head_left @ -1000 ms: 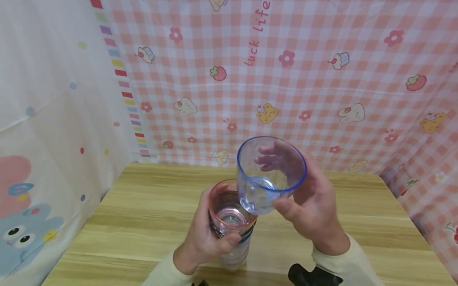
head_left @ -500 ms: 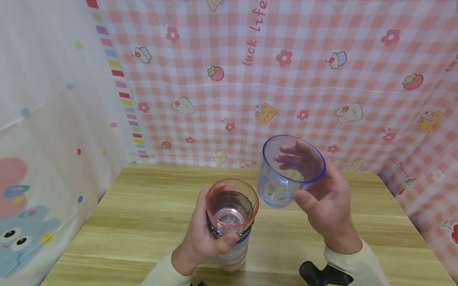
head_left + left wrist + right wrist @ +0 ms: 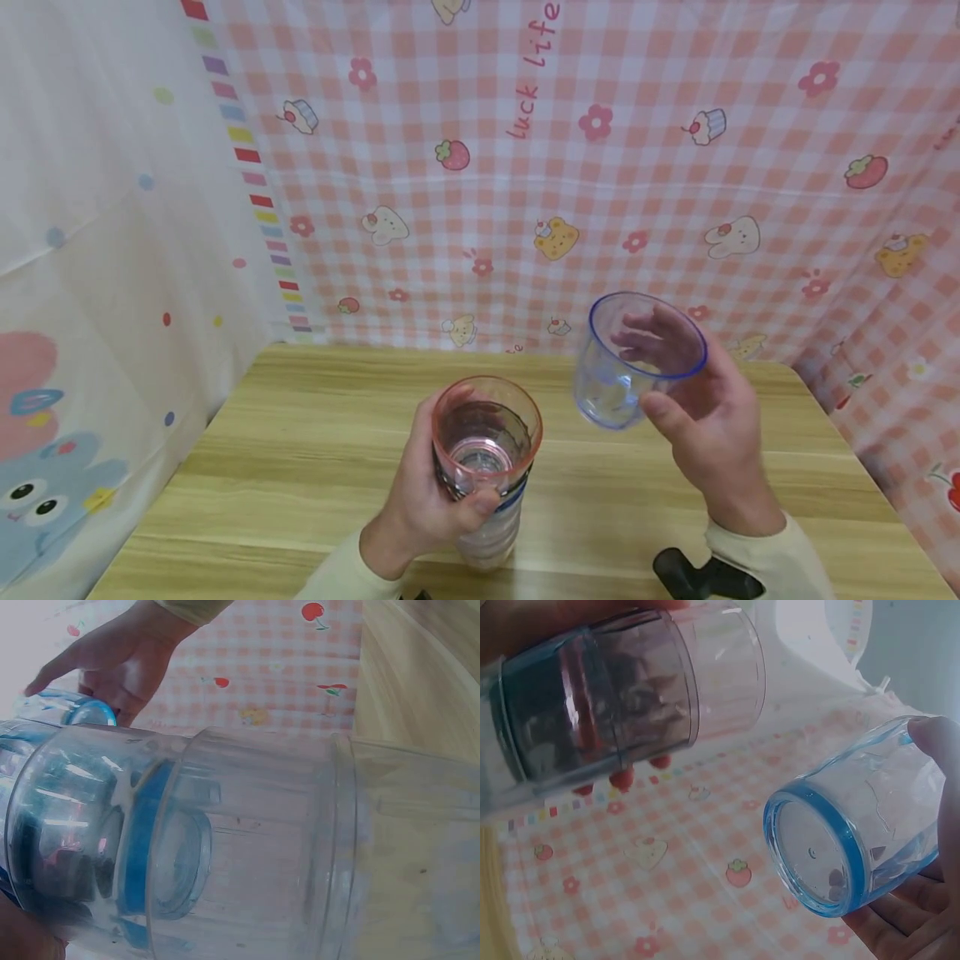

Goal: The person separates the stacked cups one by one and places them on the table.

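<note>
Left hand (image 3: 423,500) wrapped around a stack of nested clear cups (image 3: 486,475), fingers (image 3: 483,502) curled tight on its upper part, thumb at the near side. Stack standing upright, base on the wooden table (image 3: 300,467), near the front edge and about the middle of its width. Topmost cup of the stack pink-rimmed (image 3: 487,417), with dark and blue rims banded just below it. From the left wrist, the same stack (image 3: 225,847) filling the frame, blue rings showing through the clear walls.

Right hand (image 3: 708,425) raised above the table, to the right of the stack and apart from it, grasping a single blue-rimmed clear cup (image 3: 637,362). Thumb on the near wall, fingers (image 3: 645,337) showing through the far wall. Cup tilted, mouth turned up and toward the head camera, base toward the stack. From the right wrist, that cup (image 3: 855,840) seen base-on, its bottom ringed in blue, held clear of the stack (image 3: 622,697).

Cream sleeves at both wrists. Behind the table, a pink checked cloth (image 3: 600,167) printed with strawberries, cupcakes and bunnies; at left, a white cloth (image 3: 90,250) with coloured dots.
</note>
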